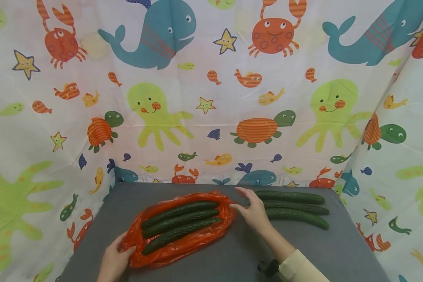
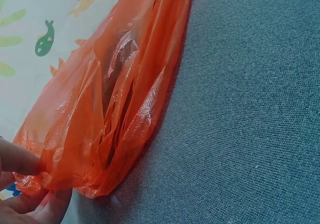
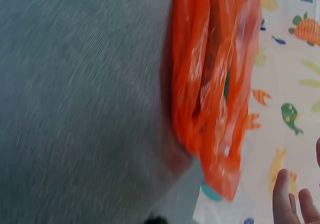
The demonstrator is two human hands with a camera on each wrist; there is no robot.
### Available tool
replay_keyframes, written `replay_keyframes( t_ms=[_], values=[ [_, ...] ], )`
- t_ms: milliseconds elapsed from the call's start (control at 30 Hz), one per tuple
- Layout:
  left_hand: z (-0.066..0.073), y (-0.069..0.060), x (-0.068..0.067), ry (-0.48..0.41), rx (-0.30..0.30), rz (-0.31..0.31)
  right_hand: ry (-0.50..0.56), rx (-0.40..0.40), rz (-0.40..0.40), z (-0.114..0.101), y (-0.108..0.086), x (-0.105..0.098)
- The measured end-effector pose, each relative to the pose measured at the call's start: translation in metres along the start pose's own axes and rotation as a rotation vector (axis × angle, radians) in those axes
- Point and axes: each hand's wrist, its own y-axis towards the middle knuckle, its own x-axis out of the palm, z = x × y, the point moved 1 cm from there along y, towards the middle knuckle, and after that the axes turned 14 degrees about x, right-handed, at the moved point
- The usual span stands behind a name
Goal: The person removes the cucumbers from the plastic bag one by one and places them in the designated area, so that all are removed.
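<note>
1. The left hand (image 1: 115, 254) is gripping the near-left end of a red-orange plastic bag (image 1: 188, 246), pinching the thin film between thumb and fingers, as the left wrist view is also showing.
2. The bag is lying on the grey table (image 1: 342, 250) between the two hands, stretching from the left hand's fingers across toward the right hand, its wide opening facing upward.
3. Inside it, just beyond the left hand, three dark green cucumbers (image 1: 179, 223) are lying side by side, the film gathering around them.
4. The right hand (image 1: 255, 211) is hovering at the bag's far end, its thumb and index finger spreading apart and holding nothing. Whether the thumb tip is touching the film, I cannot tell.
5. Just right of the right hand, three loose cucumbers (image 1: 299, 208) are resting on the table in a close row, the hand partly hiding their left ends.
6. Judging by the count, the work is standing about halfway: three cucumbers are lying in the bag, while three are lying outside it, none of them being held. The bag is remaining open, with no knot or closure showing.
7. Beyond both hands, a cloth with printed sea animals (image 1: 204, 94) is hanging behind the table.
</note>
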Motion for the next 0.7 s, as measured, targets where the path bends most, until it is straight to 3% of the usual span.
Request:
replay_keyframes(
  t_ms=[233,433,700],
  values=[
    [0.001,-0.001,-0.001,0.008,0.0,-0.006,0.061,-0.047,-0.071,-0.021,-0.002,0.031],
    [0.0,0.0,-0.001,0.032,-0.005,-0.003,0.179,0.005,-0.197,-0.042,-0.003,0.061],
    [-0.004,0.0,0.0,0.068,-0.023,-0.01,0.17,0.053,-0.247,-0.04,-0.005,0.096]
  ],
)
